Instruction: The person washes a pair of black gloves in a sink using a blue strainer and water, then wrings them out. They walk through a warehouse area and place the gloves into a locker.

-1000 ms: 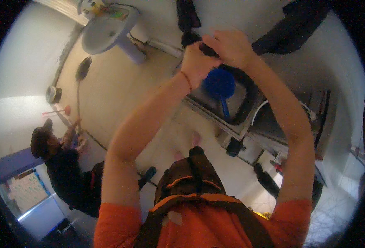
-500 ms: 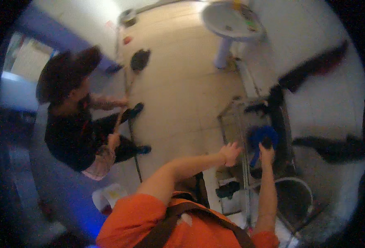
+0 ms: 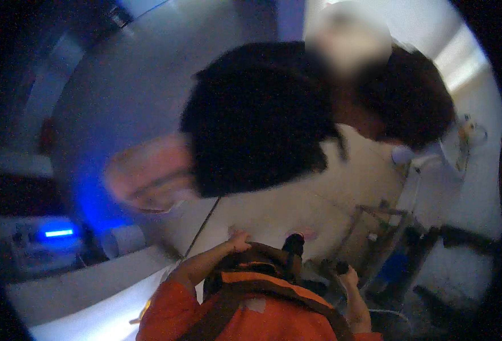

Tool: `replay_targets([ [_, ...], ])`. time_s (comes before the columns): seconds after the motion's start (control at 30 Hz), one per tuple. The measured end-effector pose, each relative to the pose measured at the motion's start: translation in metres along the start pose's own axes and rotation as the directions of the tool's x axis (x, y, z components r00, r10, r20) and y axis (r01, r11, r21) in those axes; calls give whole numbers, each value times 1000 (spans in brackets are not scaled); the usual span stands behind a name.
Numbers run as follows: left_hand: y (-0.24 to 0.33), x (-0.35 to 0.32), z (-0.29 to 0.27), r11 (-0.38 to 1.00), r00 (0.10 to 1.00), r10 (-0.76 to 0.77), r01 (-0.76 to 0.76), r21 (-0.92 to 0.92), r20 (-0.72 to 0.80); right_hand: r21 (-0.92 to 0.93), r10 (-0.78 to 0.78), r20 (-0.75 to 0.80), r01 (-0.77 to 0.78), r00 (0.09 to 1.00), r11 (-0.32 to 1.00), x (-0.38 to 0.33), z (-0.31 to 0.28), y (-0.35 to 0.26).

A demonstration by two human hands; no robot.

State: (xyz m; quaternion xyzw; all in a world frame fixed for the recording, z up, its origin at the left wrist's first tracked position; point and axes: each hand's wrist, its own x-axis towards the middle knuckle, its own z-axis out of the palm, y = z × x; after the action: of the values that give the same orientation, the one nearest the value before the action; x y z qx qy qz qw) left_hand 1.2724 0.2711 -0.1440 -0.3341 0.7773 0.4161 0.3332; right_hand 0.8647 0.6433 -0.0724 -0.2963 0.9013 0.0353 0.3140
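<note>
Low at the centre, my left hand (image 3: 240, 241) is beside the brown apron (image 3: 268, 250) at my waist. Motion smears its fingers, so I cannot tell whether it touches the cloth. Further right, my right hand (image 3: 350, 277) is closed around a small dark object with a rounded end (image 3: 342, 267), whose kind is unclear. A blue item (image 3: 394, 265) stands at the metal-framed rack to the right of that hand, apart from it.
Close in front, a person in dark clothes (image 3: 256, 131) leans across the view, a pink sleeve (image 3: 148, 176) to the left. The metal rack frame (image 3: 381, 210) stands right, a washbasin (image 3: 455, 150) beyond. A device with a blue light (image 3: 59, 233) is at left.
My view has swung left and the other person is now much nearer. My right hand has come away from the blue item at the rack. My left hand has drawn back to my waist.
</note>
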Motion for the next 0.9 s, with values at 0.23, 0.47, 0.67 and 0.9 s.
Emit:
replay_targets([
  [0.23, -127, -133, -3, 842, 789, -530, 445, -305, -310, -459, 129, 478, 122, 869, 880, -38, -70, -102],
  [0.47, -456, -253, 82, 759, 658, -642, 469, -451, -394, -485, 35, 552, 287, 833, 826, -5, 104, -145],
  [0.67, -576, -244, 42, 444, 672, -682, 67, -893, -289, -483, 123, 558, 201, 820, 852, -54, 77, -367],
  [0.9, -695, -311, -63, 414, 657, -733, 227, -882, -176, -337, -6, 537, 220, 843, 915, 5, 117, -582],
])
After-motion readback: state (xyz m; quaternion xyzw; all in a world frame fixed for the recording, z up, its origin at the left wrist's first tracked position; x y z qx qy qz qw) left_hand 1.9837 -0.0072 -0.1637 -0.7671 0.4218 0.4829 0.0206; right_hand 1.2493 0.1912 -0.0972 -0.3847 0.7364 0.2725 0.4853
